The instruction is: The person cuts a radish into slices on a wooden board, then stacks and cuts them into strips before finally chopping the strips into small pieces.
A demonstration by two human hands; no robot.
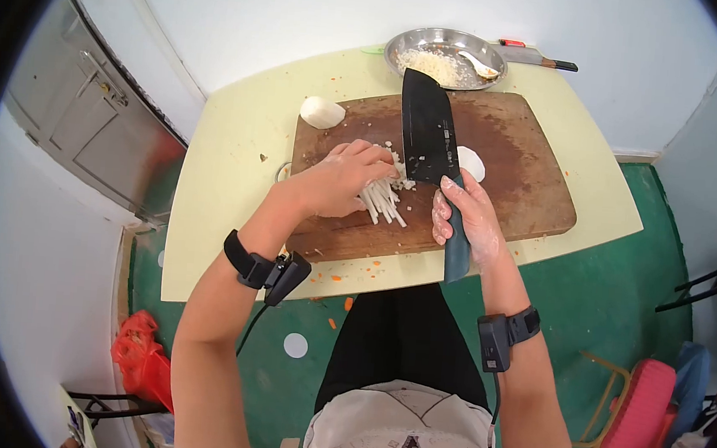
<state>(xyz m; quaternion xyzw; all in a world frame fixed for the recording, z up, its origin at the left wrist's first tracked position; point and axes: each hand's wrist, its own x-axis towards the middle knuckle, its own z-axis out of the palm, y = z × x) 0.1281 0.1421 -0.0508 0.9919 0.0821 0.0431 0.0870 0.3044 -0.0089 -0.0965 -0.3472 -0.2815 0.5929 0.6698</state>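
Note:
My right hand (469, 212) is wrapped round the handle of a black cleaver (430, 124), its broad blade tilted flat side up over the cutting board (523, 161). My left hand (349, 177) presses with curled fingers on a bundle of white vegetable strips (384, 202), holding them against the wood. Small diced white bits (410, 183) lie between the fingertips and the blade. A rounded white vegetable piece (323, 112) rests at the board's far left corner. Partly hidden behind the cleaver is a white cut piece (471, 163).
At the table's back edge stands a metal bowl (400, 38) holding chopped white bits (432, 66) and a white spoon (479, 64). Beside it lies another knife (540, 59). Orange scraps dot the table (238, 147). A red bag (142, 350) and a pink chair (640, 406) are lower down.

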